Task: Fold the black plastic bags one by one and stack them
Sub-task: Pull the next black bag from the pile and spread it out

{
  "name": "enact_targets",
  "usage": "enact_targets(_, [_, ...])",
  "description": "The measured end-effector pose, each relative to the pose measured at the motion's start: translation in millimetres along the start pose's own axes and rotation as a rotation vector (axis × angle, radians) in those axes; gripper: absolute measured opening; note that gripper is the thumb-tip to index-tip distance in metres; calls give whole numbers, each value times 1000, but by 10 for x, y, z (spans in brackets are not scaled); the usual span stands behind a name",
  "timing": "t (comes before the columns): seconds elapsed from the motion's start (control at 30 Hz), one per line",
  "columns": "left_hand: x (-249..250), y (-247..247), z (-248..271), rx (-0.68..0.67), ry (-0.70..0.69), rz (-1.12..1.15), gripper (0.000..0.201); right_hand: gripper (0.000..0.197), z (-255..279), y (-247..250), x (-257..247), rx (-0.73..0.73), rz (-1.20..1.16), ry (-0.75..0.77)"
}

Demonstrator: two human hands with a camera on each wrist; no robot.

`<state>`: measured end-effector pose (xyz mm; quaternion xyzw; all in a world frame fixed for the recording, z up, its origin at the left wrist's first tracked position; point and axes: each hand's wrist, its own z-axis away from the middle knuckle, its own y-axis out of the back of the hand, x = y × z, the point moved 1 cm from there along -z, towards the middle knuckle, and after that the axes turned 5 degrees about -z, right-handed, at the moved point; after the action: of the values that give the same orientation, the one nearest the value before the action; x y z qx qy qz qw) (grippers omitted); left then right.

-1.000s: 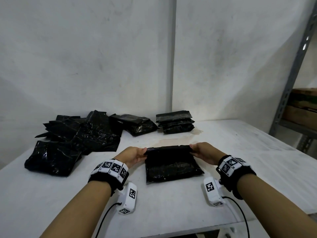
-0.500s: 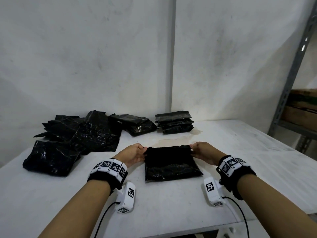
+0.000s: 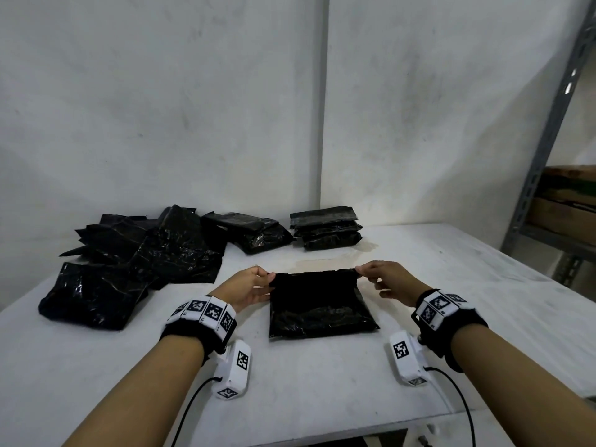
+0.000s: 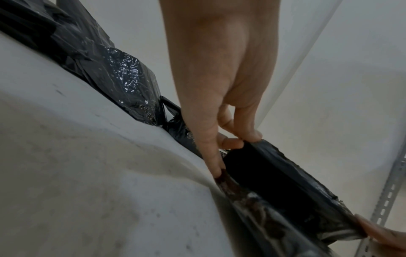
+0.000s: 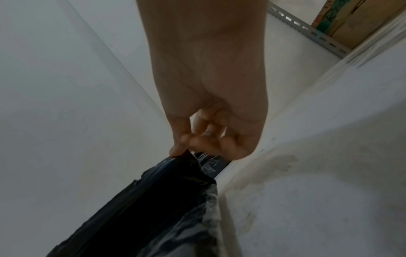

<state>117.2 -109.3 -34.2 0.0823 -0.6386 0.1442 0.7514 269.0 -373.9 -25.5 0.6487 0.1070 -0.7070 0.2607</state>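
Evidently both hands, left hand and right hand, pinch the black bag's far corners, lifting that edge to fold it toward the near edge.

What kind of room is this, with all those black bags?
Probably a storeroom or workshop. A grey slotted metal shelving rack holding brown cardboard boxes stands beside a plain white worktable, against bare scuffed white walls.
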Motion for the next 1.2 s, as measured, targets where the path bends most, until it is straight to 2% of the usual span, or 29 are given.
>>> enact_targets(0.13, [24,36,-7,109,-26,-311,17,12,24,-3,-10,-70,-147,-9])
enact_targets(0.33, [52,31,87,98,35,-286,12,11,67,-26,-33,-138,-319,-47])
enact_targets(0.47, [72,61,160,95,21,-249,17,17,105,-12,-32,-151,-350,-46])
enact_targets(0.67, [103,48,280,52,65,-311,31,41,145,-13,-52,-107,-238,-75])
enact_targets(0.73, [117,37,292,71,92,-293,38,34,153,-14,-43,-123,-209,-73])
enact_targets(0.83, [107,45,280,85,65,-308,26,21,157,8,-22,-157,-203,-100])
enact_targets(1.1, [58,60,288,-47,131,-267,7,18,270,84,-18,-229,-42,-131])
enact_targets(1.2, [45,34,320,-74,227,-206,14,19,284,83,-12,-256,11,-169])
